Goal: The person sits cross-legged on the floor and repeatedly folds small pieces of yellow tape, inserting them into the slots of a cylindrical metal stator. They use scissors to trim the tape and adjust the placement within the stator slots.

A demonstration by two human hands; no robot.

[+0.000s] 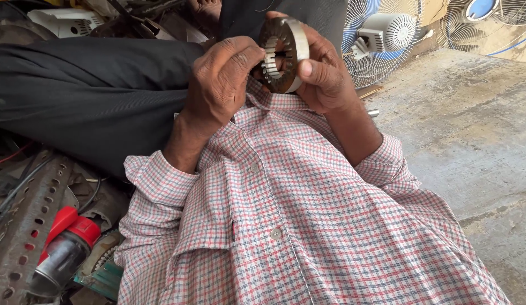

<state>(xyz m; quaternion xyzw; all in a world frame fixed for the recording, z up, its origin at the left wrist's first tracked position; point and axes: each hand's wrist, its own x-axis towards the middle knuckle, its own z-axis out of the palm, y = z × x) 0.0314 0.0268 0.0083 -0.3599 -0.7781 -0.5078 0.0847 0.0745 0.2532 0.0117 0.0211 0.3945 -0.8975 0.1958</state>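
Note:
I hold a round metal stator ring [285, 48] with inner teeth up in front of my chest, over my checked shirt [297, 214]. My right hand [325, 73] grips its rim from the right, thumb across the outer edge. My left hand [223, 79] presses against the ring's left side, fingers curled toward the toothed centre; the fingertips are hidden behind the hand.
My dark trouser leg [88, 90] stretches to the left. A red-capped spray can [65, 248], a perforated metal angle bar [25, 226], wires and a green circuit board [102, 277] lie lower left. Fans with wire guards [381, 39] stand at the back right on the concrete floor [472, 130].

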